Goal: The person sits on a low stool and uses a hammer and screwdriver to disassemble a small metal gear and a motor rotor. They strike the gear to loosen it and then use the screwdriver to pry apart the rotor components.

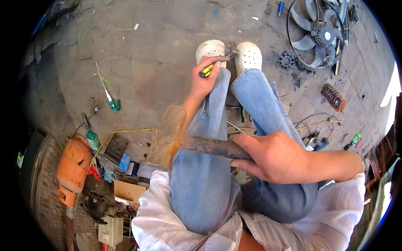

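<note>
In my right hand (274,159) is the dark handle of a heavy hammer (167,138), raised above my jeans. Its rusty block head points left, and my fingers wrap the handle near its end. Farther out, my left hand (203,79) is closed round a tool with a yellow-and-black handle (206,70), perhaps a screwdriver; its blade cannot be made out. The left fingers reach toward a small dark metal part (231,50) between my two white clogs (249,56). Whether they touch it is unclear.
A fan with a round frame (322,33) lies at the far right, near a black ring (286,60) and a brush (333,97). An orange power tool (75,163) stands at left beside a cardboard box (129,191). A green-handled screwdriver (110,100) lies on the paving.
</note>
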`<state>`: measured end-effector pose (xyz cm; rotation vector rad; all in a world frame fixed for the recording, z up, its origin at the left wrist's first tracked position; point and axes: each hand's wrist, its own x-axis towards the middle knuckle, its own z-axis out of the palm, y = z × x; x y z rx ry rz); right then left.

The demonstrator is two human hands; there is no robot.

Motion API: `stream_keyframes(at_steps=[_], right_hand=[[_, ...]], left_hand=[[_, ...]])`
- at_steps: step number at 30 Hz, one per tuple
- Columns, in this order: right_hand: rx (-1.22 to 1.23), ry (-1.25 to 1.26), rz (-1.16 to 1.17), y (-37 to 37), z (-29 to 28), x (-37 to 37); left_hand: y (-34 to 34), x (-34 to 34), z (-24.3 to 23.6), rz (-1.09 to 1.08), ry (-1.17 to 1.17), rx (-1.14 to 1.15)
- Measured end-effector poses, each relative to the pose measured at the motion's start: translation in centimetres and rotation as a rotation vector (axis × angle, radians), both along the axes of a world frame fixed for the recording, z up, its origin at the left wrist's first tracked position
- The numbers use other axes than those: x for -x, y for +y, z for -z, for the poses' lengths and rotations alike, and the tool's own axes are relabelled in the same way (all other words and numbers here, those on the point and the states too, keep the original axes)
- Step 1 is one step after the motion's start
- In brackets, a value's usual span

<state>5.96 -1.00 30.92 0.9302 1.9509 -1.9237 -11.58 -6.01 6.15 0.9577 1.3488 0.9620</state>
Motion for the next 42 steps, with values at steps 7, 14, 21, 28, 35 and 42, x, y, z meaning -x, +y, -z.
stream_keyframes(at_steps=[7,14,21,28,35,42], right_hand=[[-0.125,-0.221,0.123,0.5,3.9,0.0],[-0.021,-0.034,0.013,0.5,1.5,1.0],[-0.068,-0.182,0.209,-1.1,4.6,-1.4],[-0.345,-0.284,0.423,-1.1,5.5,-6.2],[-0.504,-0.855,0.611,-6.1,15.3,-15.2],[-0.617,-0.667,0.672,-8.9,17.9,-15.6]], left_hand=[[0.7,-0.4,1.0,0.032,0.074,-0.081],[0.3,0.2,0.6,-0.006,0.026,-0.016],[1.1,0.5,-0.8,0.084,0.059,0.086],[0.5,0.1,-1.0,0.300,0.263,-0.206],[0.2,-0.4,-1.5,0.536,0.169,-0.159],[0.4,-1.8,-1.6,0.544,0.181,-0.215]])
